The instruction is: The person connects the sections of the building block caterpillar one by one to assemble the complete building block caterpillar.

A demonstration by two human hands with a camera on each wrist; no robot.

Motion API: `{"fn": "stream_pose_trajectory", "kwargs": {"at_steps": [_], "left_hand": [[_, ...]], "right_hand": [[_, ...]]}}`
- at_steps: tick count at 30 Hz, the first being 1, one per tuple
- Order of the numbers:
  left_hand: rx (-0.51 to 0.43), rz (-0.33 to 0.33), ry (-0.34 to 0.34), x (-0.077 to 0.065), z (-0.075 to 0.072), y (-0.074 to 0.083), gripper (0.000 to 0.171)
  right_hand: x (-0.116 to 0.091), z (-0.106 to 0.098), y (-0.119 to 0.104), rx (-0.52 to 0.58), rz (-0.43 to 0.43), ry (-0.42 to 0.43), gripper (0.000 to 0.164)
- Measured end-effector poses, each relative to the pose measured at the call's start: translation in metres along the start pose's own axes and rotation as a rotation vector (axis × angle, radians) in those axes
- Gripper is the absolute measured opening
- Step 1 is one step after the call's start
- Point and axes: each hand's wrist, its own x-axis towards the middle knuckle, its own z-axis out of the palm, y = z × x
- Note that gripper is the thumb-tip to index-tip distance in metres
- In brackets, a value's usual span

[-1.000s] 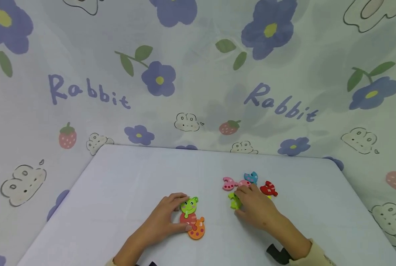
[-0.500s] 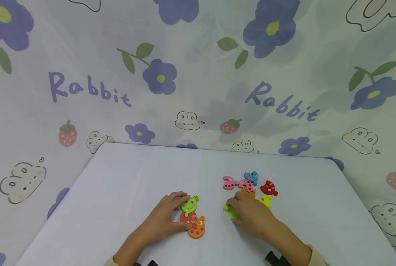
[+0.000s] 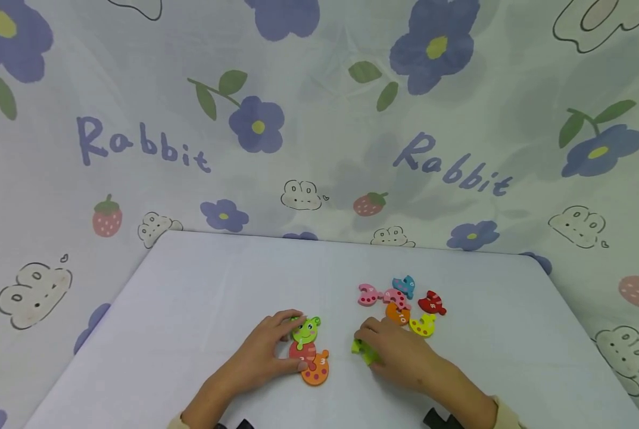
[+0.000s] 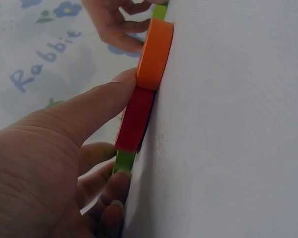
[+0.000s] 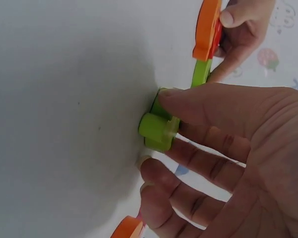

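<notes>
My left hand (image 3: 262, 353) grips a joined row of puzzle pieces lying on the table, its thumb at the red and orange pieces and its fingers by the head. The row has a smiling green caterpillar head (image 3: 305, 332), a red striped piece (image 3: 301, 351) and an orange dotted piece (image 3: 316, 373) marked 3. To the right of it, my right hand (image 3: 396, 356) pinches a loose green puzzle piece (image 5: 158, 131) between thumb and fingers, close over the white surface. Much of that piece is hidden by the hand in the head view.
Beyond the right hand lie two pink dotted pieces (image 3: 369, 295), a blue piece (image 3: 404, 286), a red striped piece (image 3: 432, 302), a yellow piece (image 3: 423, 325) and an orange piece (image 3: 398, 314). A patterned cloth (image 3: 319, 119) hangs behind the white table (image 3: 233, 274).
My right hand has drawn the green piece left and nearer to me, away from the other loose pieces, uncovering the orange and yellow ones. The left hand has stayed on the caterpillar.
</notes>
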Motion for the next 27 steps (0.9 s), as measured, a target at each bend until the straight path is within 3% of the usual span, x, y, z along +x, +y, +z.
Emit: {"fn": "stream_pose_trajectory", "kwargs": {"at_steps": [18, 27], "left_hand": [[-0.012, 0.009, -0.011, 0.0005, -0.0005, -0.0033, 0.085], [-0.014, 0.008, -0.008, 0.0005, -0.0006, -0.004, 0.085]], "right_hand": [[0.0024, -0.0026, -0.0068, -0.002, -0.062, -0.01, 0.053], [0.0041, -0.0062, -0.0104, 0.005, -0.052, -0.008, 0.053]]}}
